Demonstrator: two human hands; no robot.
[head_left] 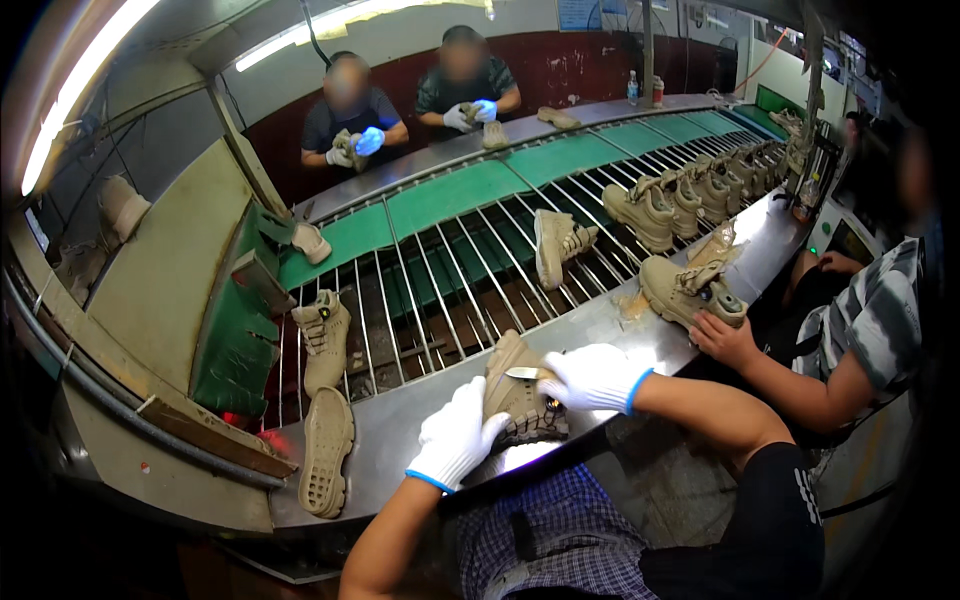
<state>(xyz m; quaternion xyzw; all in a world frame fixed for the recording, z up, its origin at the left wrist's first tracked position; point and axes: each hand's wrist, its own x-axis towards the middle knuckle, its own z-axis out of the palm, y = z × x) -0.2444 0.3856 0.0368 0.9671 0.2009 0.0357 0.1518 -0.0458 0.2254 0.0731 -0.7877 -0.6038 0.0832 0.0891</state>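
The long steel-edged conveyor desk (400,420) carries finished-looking tan boots. A tan lace-up boot (515,400) lies on its near edge, work unfinished. The gloved left hand (455,435) clasps its heel; the gloved right hand (592,378) pinches what appears a small blade (527,373).

I am wearing white knitted cloth gloves with blue cuffs; my left hand (455,436) and my right hand (592,377) are pressing on a tan boot (517,392) whose upper is looking like matt, suede-like material, its dark sole ridged and rubbery. A small blade (524,373) in my right glove is glinting like polished metal. The metal ledge (400,425) under the boot is showing a dull brushed sheen with scuffs. The conveyor rods (440,290) beyond are looking like smooth, bare steel. A loose sole (325,450) is lying there, matt and studded.
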